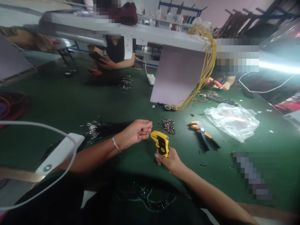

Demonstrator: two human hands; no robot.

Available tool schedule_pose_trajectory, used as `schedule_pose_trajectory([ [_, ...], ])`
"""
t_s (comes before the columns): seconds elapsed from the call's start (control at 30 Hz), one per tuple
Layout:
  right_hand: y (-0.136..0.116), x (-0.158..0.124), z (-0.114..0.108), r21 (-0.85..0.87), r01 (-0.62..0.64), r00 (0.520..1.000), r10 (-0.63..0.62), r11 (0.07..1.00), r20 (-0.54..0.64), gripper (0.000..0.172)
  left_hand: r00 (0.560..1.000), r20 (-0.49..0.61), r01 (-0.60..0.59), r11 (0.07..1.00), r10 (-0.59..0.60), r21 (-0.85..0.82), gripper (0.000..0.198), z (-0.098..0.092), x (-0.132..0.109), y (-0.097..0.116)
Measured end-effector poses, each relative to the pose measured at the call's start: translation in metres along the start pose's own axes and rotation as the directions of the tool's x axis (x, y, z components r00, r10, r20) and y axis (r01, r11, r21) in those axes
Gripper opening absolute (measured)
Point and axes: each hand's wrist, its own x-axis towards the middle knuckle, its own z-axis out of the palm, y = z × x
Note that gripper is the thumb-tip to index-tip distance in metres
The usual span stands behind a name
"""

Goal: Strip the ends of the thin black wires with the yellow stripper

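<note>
My right hand (169, 161) is wrapped round the grip of a yellow and black hand tool (162, 144), whose head points up and to the left. Just left of the tool's head is my left hand (138, 132), its fingers pinched together on something too small to make out. A small pile of metal terminals (168, 125) lies on the green table (131, 107) beyond the tool. Black wires with bright ends (96, 129) lie in a bundle behind my left forearm.
Orange and blue pliers (202, 132) and a clear plastic bag (234, 120) lie to the right. Yellow wires (206, 68) hang beside an upright panel (179, 73). A white device (62, 153) sits at the left, with a white cable crossing nearby. Other people sit across the table.
</note>
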Motion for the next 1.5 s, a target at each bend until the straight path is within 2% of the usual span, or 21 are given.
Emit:
schedule_pose_trajectory([
  [0.17,0.0,0.004,-0.001,0.022,0.0,1.0,0.001,1.0,-0.022,0.035,1.0,-0.021,-0.015,1.0,0.015,0.018,0.022,0.003,-0.003,0.001],
  [0.4,-0.008,0.002,-0.001,-0.1,0.019,1.0,-0.02,0.995,-0.004,0.026,0.998,-0.063,0.0,0.999,0.003,0.038,0.023,0.006,-0.002,0.006],
  [0.57,-0.008,0.004,-0.001,-0.057,-0.003,1.0,0.004,0.998,0.009,0.028,0.996,-0.085,-0.013,0.998,0.018,0.067,0.024,0.009,-0.004,0.008],
  [0.7,-0.008,0.005,-0.001,-0.107,0.036,0.999,-0.036,0.994,-0.003,0.026,0.995,-0.102,0.001,0.998,0.005,0.061,0.022,0.009,-0.004,0.008],
  [0.87,-0.006,0.007,-0.002,-0.023,-0.002,1.0,0.002,1.0,0.01,0.029,0.993,-0.116,-0.005,0.997,0.014,0.076,0.022,0.01,-0.005,0.008],
  [1.0,-0.007,0.006,-0.003,-0.084,0.037,0.999,-0.037,0.996,0.002,0.027,0.994,-0.111,-0.009,0.998,0.016,0.061,0.022,0.008,-0.004,0.009],
  [1.2,0.005,0.008,-0.008,0.101,-0.001,0.998,-0.006,0.995,0.066,0.034,0.998,-0.057,-0.006,0.999,0.008,0.034,0.022,0.002,-0.001,0.003],
  [1.3,0.008,0.006,-0.01,0.205,-0.03,0.993,0.005,0.978,0.12,0.034,0.997,-0.072,0.036,0.999,-0.035,0.016,0.025,0.001,0.001,0.0],
  [1.43,0.005,0.002,-0.011,0.302,-0.074,0.984,0.021,0.951,0.175,0.032,0.995,-0.091,0.032,0.999,-0.031,0.009,0.026,0.003,0.002,-0.003],
  [1.5,0.005,0.004,-0.011,0.305,-0.068,0.987,0.02,0.95,0.158,0.032,0.995,-0.094,0.021,1.0,-0.02,0.011,0.026,0.005,0.001,-0.003],
])
